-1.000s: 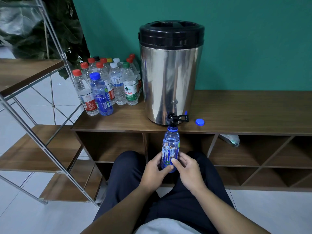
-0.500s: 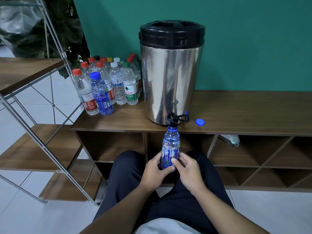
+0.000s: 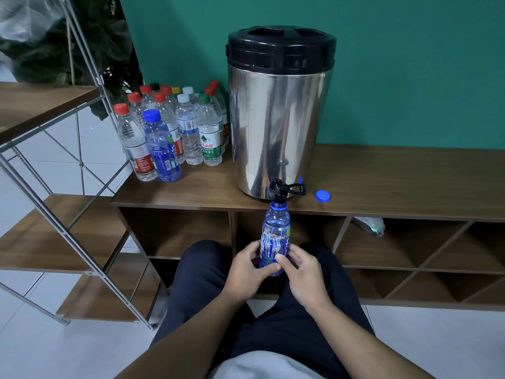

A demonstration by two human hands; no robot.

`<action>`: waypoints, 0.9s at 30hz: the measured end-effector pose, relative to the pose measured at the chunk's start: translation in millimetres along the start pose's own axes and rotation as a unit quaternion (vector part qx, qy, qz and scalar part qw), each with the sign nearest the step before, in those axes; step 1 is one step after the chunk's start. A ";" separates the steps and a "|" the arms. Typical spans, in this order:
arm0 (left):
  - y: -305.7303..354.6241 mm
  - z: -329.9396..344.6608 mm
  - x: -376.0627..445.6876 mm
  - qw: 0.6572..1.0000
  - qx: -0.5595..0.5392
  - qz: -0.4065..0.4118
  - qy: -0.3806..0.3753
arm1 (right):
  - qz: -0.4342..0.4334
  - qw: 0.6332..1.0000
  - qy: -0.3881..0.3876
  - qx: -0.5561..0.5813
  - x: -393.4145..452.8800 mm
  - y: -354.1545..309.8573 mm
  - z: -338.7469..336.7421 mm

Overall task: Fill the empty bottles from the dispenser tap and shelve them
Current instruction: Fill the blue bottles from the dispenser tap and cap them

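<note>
Below wooden counter [image 3: 382,184], both hands' grip, left hand [image 3: 247,272] and right hand [image 3: 303,274], holds blue bottle [image 3: 275,231] upright, mouth up under tap [image 3: 278,188]

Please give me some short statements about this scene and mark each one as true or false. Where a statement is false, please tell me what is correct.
1. Both hands hold the blue bottle under the tap. True: the left hand and the right hand grip its lower part.
2. The bottle under the tap has its cap on. False: its mouth is open, and a loose blue cap lies on the shelf top, right of the tap.
3. The group of capped bottles stands to the right of the dispenser. False: it stands to the left.
4. The dispenser has a black lid. True.
</note>
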State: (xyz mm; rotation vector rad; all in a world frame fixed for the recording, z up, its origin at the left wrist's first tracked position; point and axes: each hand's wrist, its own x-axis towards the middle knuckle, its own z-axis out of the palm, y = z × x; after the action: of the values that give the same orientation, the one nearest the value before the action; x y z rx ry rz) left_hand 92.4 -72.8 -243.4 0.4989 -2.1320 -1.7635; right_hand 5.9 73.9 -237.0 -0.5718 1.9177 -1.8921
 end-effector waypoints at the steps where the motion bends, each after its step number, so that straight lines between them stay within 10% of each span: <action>1: -0.6 0.0 0.5 1.000 0.001 0.000 -0.001 | 0.000 1.000 0.001 -0.004 0.0 0.0 -0.2; 27: -17.0 20.4 24.9 0.998 -0.069 -0.014 0.000 | 0.008 0.998 0.025 -0.063 5.6 -7.8 2.7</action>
State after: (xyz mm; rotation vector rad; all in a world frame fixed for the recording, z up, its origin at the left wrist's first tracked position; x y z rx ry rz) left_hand 61.9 -69.6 -263.1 0.4952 -1.9955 -1.9096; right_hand 2.8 68.5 -229.2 -0.5509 2.0790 -1.8008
